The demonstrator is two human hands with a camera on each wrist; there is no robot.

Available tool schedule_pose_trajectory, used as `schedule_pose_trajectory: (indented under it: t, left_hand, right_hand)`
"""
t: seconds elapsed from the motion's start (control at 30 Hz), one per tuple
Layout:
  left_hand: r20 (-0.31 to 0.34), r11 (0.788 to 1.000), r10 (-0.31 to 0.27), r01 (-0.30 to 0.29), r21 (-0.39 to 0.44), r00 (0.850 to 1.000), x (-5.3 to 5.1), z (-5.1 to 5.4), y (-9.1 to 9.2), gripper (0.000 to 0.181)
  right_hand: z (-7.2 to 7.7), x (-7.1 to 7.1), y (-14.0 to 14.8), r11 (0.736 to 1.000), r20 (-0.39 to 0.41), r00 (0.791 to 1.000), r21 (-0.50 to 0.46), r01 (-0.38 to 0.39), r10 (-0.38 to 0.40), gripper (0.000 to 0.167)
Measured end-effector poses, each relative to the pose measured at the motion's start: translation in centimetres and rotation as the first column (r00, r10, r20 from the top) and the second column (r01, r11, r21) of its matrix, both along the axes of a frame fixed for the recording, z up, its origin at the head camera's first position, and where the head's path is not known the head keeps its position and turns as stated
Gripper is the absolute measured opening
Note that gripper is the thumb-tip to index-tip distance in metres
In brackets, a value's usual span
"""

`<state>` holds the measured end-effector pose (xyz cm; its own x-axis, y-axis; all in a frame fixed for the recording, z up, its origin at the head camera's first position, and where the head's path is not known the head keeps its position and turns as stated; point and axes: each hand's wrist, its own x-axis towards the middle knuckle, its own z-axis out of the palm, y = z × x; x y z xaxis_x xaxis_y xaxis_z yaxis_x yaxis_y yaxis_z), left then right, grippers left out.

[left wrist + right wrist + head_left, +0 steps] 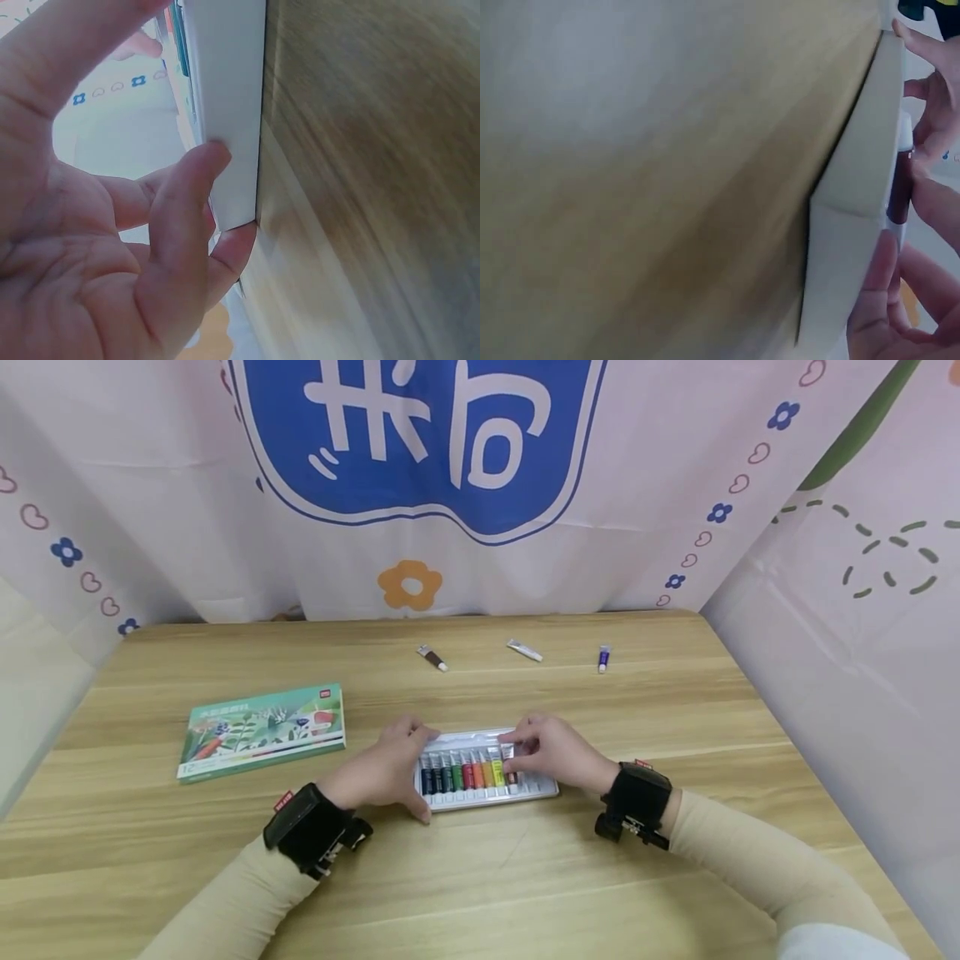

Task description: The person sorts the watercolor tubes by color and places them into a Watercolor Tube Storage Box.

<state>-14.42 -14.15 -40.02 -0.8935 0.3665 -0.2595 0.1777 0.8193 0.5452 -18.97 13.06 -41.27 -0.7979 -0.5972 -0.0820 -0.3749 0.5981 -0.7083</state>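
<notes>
A shallow white tray [491, 804] lies on the table with a row of small paint tubes in it, from dark blue and green to red, orange and yellow. Its left end is held by my left hand [378, 770], thumb at the front edge and fingers at the back. My right hand [558, 752] pinches a reddish-brown paint tube [902, 184] with a white cap, at the right end of the row. In the left wrist view, fingers of the left hand [97, 247] bend round the tray's white side wall [229, 97].
A green illustrated box [262, 732] lies left of the tray. Toward the table's back edge are a dark brown tube [432, 657], a white tube [524, 650] and a purple-blue tube [603, 659], spaced apart. A printed curtain [337, 560] hangs behind the wooden table [480, 893].
</notes>
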Motion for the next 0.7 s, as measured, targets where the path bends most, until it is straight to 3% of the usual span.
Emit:
schedule_pose_trajectory:
  t: [0.2,0.37,0.53,0.7]
  left_hand:
    - [0.001,1.0,-0.006,0.006,-0.001,1.0,0.1,0.1,0.1,0.116]
    - [-0.003,1.0,-0.013,0.013,-0.005,1.0,0.1,0.2,0.1,0.116]
    - [-0.004,1.0,-0.019,0.019,-0.01,1.0,0.1,0.3,0.2,0.116]
    - [0.0,1.0,-0.02,0.02,-0.009,1.0,0.1,0.3,0.1,0.116]
  right_hand:
    - [0.4,0.6,0.0,0.992,-0.148,0.985,0.1,-0.076,0.09,0.041]
    - [0.4,1.0,0.3,0.971,-0.301,0.931,0.183,-0.154,0.204,0.038]
    - [0.8,1.2,0.6,0.961,-0.368,0.899,0.225,-0.16,0.236,0.033]
    - [1.3,1.3,0.7,0.952,-0.351,0.897,0.237,-0.192,0.268,0.025]
